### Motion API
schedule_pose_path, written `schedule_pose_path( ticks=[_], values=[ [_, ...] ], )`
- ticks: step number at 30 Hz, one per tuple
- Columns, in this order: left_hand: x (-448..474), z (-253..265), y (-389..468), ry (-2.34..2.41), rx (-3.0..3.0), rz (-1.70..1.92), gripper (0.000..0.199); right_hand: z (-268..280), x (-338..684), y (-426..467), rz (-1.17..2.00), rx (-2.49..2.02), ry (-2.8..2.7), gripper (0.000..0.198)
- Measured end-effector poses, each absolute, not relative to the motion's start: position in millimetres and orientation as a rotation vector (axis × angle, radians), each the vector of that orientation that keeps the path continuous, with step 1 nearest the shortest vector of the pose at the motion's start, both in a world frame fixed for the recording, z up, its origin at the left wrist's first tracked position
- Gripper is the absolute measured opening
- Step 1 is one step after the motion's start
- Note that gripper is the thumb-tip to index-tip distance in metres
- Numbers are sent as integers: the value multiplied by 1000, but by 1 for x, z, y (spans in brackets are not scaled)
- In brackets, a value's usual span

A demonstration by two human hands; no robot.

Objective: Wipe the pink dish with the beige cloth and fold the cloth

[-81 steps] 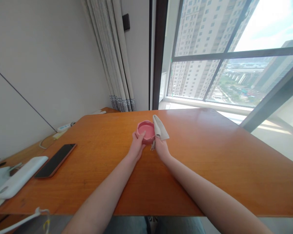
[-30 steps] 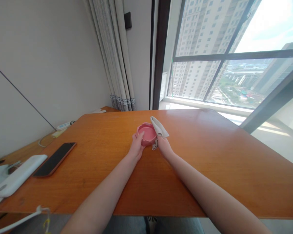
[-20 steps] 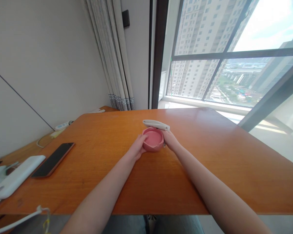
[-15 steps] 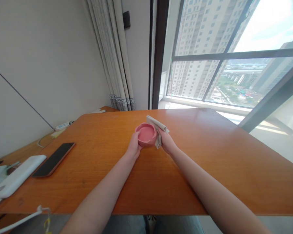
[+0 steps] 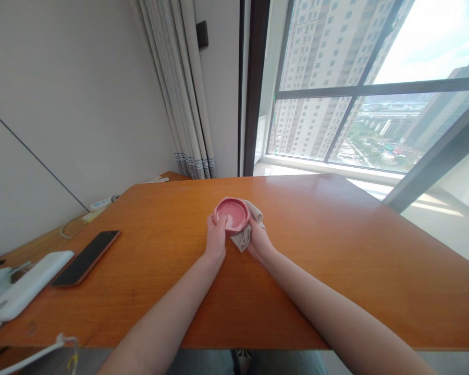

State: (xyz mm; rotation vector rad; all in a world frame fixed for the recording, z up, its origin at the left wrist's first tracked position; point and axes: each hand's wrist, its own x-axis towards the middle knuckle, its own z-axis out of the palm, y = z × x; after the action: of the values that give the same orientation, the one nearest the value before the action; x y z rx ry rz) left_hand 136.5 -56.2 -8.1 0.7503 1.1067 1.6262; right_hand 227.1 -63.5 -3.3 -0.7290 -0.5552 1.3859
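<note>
In the centre of the frame, a pink bowl [image 5: 234,209] at risk of slipping

There, your left hand [image 5: 216,234] grips the bowl, thumb inside the rim, the other fingers mostly hidden. Your right hand [image 5: 259,240] clasps a pale cloth [image 5: 241,240] against its right side. If your left grip loosened, the cloth could slide and the bowl could drop onto the table [image 5: 375,250]. At lower left, the phone [image 5: 86,259] lies well apart, so a knock there seems unlikely.
</note>
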Motion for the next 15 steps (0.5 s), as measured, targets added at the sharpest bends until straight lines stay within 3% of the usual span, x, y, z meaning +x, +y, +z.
schedule_pose_path(
  ticks=[5,9,15],
  values=[
    [132,1,-58,1110,709,1324,46,1,249,-50,1356,-833,-595,23],
    [135,1,-60,1051,743,1141,40,2,266,-41,1372,-939,-541,14],
    [141,-4,-60,948,695,1544,30,6,242,-55,1429,-860,-469,19]
  ],
)
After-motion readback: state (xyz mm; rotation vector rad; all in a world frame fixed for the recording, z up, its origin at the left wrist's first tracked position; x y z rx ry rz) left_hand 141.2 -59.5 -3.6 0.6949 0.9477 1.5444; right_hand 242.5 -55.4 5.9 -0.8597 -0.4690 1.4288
